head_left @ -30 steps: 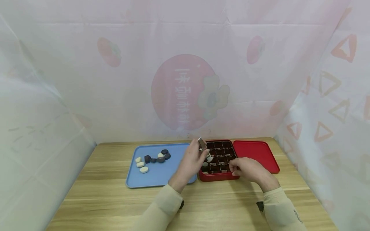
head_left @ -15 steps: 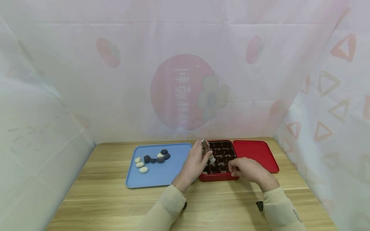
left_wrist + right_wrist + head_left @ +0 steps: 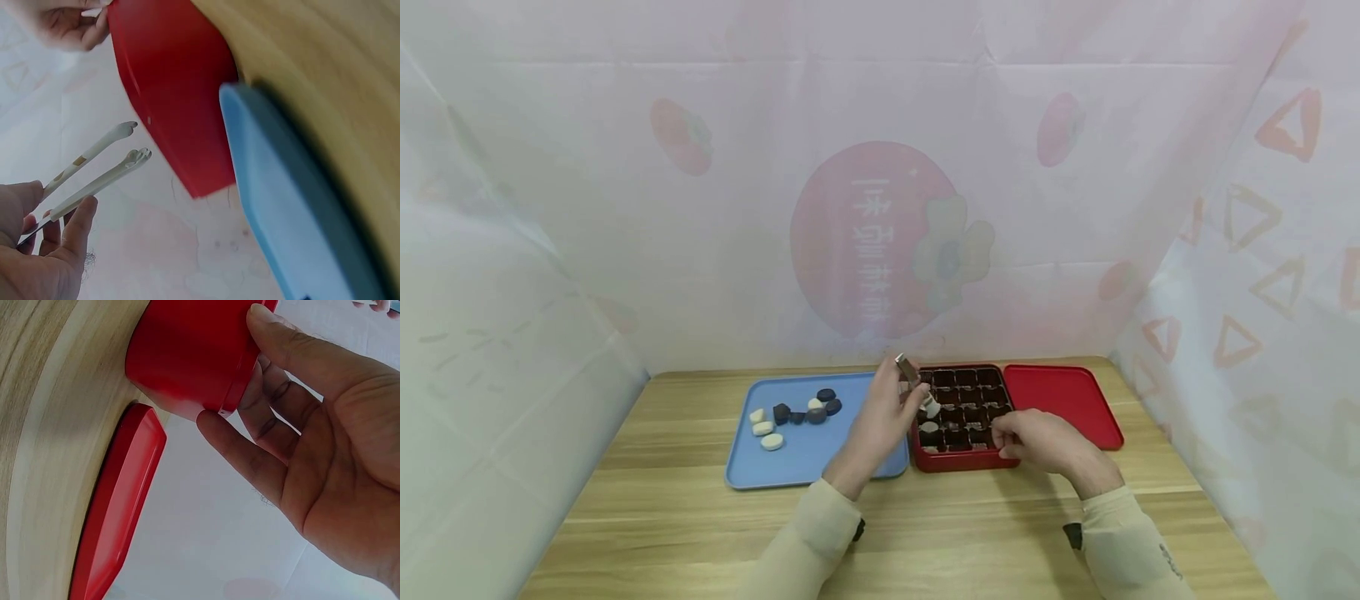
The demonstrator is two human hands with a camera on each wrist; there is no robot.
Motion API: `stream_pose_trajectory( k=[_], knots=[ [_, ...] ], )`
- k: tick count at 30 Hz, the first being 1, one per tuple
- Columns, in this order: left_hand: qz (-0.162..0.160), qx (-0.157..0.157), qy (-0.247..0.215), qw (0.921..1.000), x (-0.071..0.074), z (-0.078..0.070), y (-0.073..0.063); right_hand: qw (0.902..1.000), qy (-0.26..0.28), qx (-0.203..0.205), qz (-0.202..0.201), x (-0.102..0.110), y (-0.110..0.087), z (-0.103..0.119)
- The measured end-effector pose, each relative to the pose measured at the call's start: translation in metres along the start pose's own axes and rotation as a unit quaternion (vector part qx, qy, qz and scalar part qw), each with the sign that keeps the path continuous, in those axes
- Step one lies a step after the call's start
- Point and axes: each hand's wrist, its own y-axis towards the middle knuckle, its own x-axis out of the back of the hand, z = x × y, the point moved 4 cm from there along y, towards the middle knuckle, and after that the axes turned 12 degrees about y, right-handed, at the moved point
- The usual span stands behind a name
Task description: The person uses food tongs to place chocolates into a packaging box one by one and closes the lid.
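Observation:
In the head view my left hand [image 3: 880,417] holds a pair of tongs [image 3: 94,165] over the left side of a red box [image 3: 962,461]. The left wrist view shows the tongs' two pale arms spread apart, with nothing between their tips. Dark, divided compartments fill the box. A greyish round piece [image 3: 929,427] sits in a compartment near its front left. At the box's front right corner, my right hand [image 3: 1045,437] grips the wall; thumb and fingers lie against it in the right wrist view.
A blue tray [image 3: 842,467], left of the box, bears several dark and cream chocolate-like pieces [image 3: 817,415]. To the right lies a red lid [image 3: 1063,404]. Fabric walls [image 3: 880,100] surround the wooden table [image 3: 685,533] at the back and sides.
My left hand with the tongs went slightly right over the box, then back left, uncovering the piece at the front left. My right hand stays at the box corner.

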Motion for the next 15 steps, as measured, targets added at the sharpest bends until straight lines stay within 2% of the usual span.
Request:
stream_pose_trajectory(
  k=[7, 15],
  knots=[
    [-0.024, 0.005, 0.004, 0.9997, 0.028, 0.013, -0.003, 1.0000, -0.001, 0.007, 0.003, -0.002, 0.002, 0.002],
    [-0.033, 0.030, 0.029, 0.9986, 0.053, 0.037, -0.008, 0.9990, -0.012, 0.043, 0.001, -0.004, 0.005, 0.005]
  ],
)
